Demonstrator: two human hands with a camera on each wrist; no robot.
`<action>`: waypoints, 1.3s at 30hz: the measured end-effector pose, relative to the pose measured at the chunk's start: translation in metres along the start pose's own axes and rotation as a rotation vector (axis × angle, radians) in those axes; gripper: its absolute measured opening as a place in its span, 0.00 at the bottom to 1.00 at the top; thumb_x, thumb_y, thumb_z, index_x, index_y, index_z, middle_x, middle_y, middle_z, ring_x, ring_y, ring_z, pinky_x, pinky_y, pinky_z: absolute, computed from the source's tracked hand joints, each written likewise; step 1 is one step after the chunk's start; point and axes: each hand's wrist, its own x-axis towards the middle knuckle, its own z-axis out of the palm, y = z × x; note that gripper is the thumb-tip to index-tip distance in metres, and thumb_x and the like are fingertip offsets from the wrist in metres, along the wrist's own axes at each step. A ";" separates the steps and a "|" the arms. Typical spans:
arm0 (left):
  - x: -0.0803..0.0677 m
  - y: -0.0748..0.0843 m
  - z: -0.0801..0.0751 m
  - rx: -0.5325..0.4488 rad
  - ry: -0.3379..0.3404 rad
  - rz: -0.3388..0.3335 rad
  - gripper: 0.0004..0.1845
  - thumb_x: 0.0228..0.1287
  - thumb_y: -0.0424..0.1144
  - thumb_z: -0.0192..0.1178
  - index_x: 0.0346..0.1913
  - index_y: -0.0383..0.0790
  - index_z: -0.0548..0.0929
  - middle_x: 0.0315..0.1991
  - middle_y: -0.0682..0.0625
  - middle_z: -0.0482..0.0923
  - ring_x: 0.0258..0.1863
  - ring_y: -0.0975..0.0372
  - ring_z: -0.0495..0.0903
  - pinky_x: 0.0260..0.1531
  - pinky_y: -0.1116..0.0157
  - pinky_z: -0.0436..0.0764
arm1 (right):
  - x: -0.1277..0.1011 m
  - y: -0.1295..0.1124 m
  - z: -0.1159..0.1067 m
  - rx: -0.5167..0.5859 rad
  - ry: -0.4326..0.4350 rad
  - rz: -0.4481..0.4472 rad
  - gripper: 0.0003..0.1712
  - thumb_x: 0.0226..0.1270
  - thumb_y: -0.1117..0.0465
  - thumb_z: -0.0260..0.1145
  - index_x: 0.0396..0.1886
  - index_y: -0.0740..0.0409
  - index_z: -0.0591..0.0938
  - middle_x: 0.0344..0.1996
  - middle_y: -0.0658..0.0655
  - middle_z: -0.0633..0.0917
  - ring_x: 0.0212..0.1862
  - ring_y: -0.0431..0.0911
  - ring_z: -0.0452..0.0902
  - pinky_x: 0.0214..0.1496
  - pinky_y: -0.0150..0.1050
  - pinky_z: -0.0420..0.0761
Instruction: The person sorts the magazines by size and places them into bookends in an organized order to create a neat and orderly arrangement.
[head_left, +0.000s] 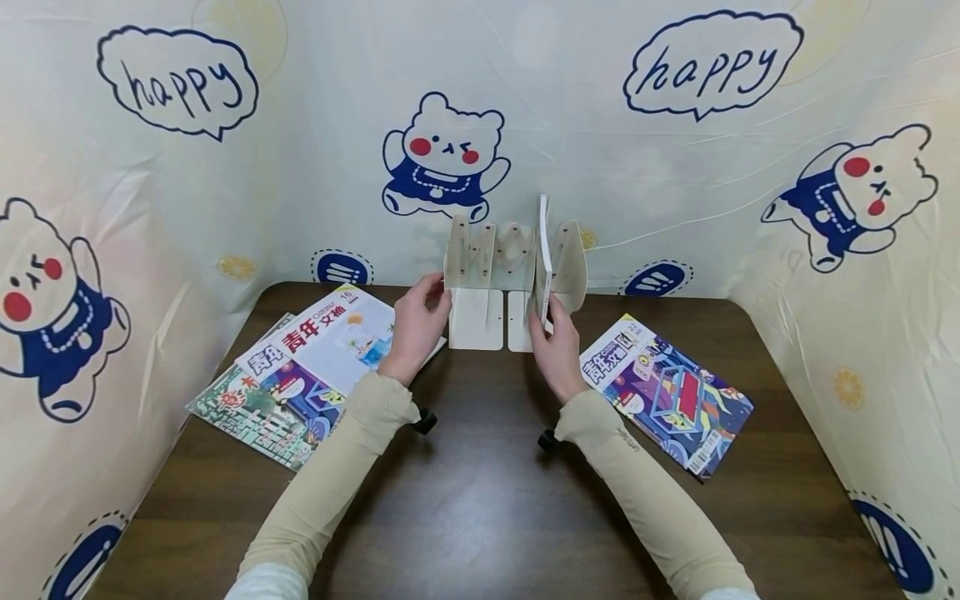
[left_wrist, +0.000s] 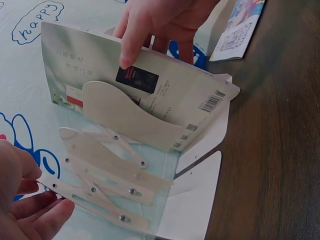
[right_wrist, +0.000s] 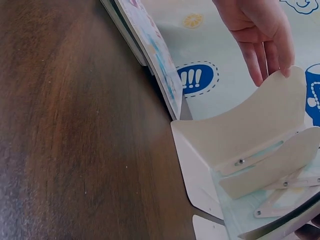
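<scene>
Nearest, two sleeved arms reach over the dark table (head_left: 480,500). The left hand (head_left: 414,327) rests straight fingers on the end plate of a cream expanding book stand (head_left: 480,275), seemingly steadying it. The right hand (head_left: 557,350) pinches a thin magazine (head_left: 543,258) standing upright in the stand's right slot. The left wrist view alone shows its back cover and barcode (left_wrist: 212,101). More magazines (head_left: 667,392) lie flat either side; a bear-print cloth (head_left: 442,158) hangs behind.

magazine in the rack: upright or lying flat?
Upright. The magazine stands on edge in the rack, between its dividers; the right hand grips it, the left hand touches the rack's end panel.
</scene>
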 end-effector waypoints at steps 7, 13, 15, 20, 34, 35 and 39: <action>0.000 -0.001 0.000 0.000 0.003 0.002 0.21 0.79 0.41 0.58 0.69 0.39 0.79 0.61 0.41 0.82 0.57 0.51 0.83 0.60 0.52 0.82 | -0.006 0.000 -0.009 0.002 -0.033 -0.006 0.31 0.81 0.57 0.60 0.79 0.54 0.68 0.72 0.62 0.74 0.72 0.57 0.72 0.64 0.61 0.79; 0.000 -0.001 0.000 0.002 0.008 0.007 0.21 0.79 0.41 0.58 0.68 0.39 0.79 0.60 0.41 0.83 0.56 0.51 0.83 0.60 0.52 0.82 | -0.014 -0.001 -0.019 -0.026 -0.061 -0.018 0.32 0.81 0.57 0.61 0.80 0.54 0.67 0.74 0.60 0.72 0.74 0.57 0.69 0.70 0.62 0.73; 0.000 0.000 -0.001 0.005 0.008 0.007 0.21 0.79 0.41 0.58 0.68 0.39 0.79 0.60 0.40 0.83 0.56 0.51 0.83 0.60 0.52 0.82 | -0.017 -0.002 -0.023 -0.028 -0.077 -0.018 0.32 0.81 0.57 0.61 0.80 0.54 0.67 0.75 0.60 0.72 0.75 0.56 0.68 0.72 0.62 0.71; 0.000 -0.001 -0.001 0.007 0.011 0.011 0.20 0.79 0.41 0.58 0.68 0.38 0.79 0.60 0.40 0.83 0.56 0.50 0.83 0.60 0.52 0.83 | -0.023 -0.005 -0.034 -0.067 -0.099 -0.034 0.31 0.80 0.58 0.62 0.78 0.57 0.68 0.73 0.62 0.72 0.75 0.57 0.67 0.74 0.59 0.69; 0.000 -0.004 0.001 -0.011 0.007 0.028 0.20 0.78 0.40 0.59 0.67 0.37 0.80 0.59 0.40 0.83 0.56 0.51 0.83 0.58 0.52 0.84 | -0.049 0.004 -0.088 -0.264 -0.217 0.046 0.30 0.79 0.56 0.62 0.76 0.59 0.70 0.73 0.64 0.72 0.75 0.61 0.65 0.75 0.63 0.65; 0.000 -0.004 0.001 -0.011 0.006 0.027 0.20 0.78 0.39 0.59 0.67 0.37 0.79 0.59 0.40 0.83 0.56 0.51 0.83 0.58 0.52 0.84 | -0.051 0.006 -0.092 -0.283 -0.223 0.047 0.30 0.79 0.56 0.62 0.75 0.60 0.70 0.73 0.66 0.73 0.75 0.62 0.66 0.75 0.63 0.64; 0.000 -0.004 0.000 -0.014 0.004 0.019 0.20 0.78 0.39 0.59 0.68 0.36 0.79 0.60 0.40 0.83 0.57 0.50 0.83 0.58 0.52 0.83 | -0.060 0.015 -0.109 -0.356 -0.271 0.080 0.31 0.77 0.58 0.64 0.75 0.62 0.71 0.71 0.69 0.74 0.72 0.65 0.67 0.73 0.65 0.67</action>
